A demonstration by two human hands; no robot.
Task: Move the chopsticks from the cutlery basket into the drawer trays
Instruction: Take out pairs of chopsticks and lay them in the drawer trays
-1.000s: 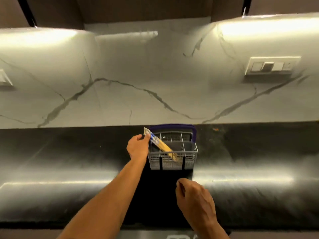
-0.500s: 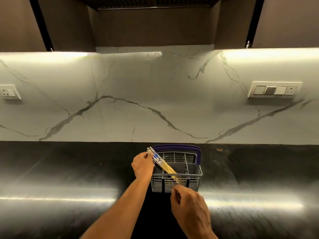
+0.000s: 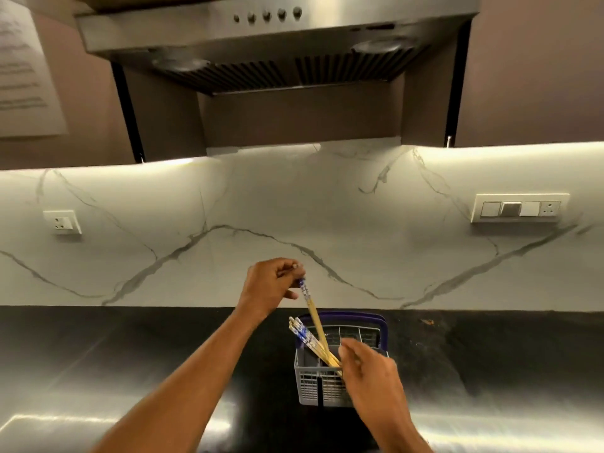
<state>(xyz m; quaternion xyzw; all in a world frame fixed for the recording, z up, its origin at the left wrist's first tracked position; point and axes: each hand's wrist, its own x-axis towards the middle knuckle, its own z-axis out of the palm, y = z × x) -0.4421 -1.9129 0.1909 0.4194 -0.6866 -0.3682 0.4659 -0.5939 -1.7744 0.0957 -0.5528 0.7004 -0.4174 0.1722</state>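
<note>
1. The left hand (image 3: 271,282) pinches one chopstick (image 3: 312,310) by its patterned top, lifted above the rest so it slides clear.
2. The remaining chopsticks (image 3: 305,338) lean left in the cutlery basket (image 3: 322,387) on the dark counter (image 3: 130,371).
3. The right hand (image 3: 369,371), fingers loosely curled, probably steadies the basket; its grip is hidden. No drawer shows.
</note>
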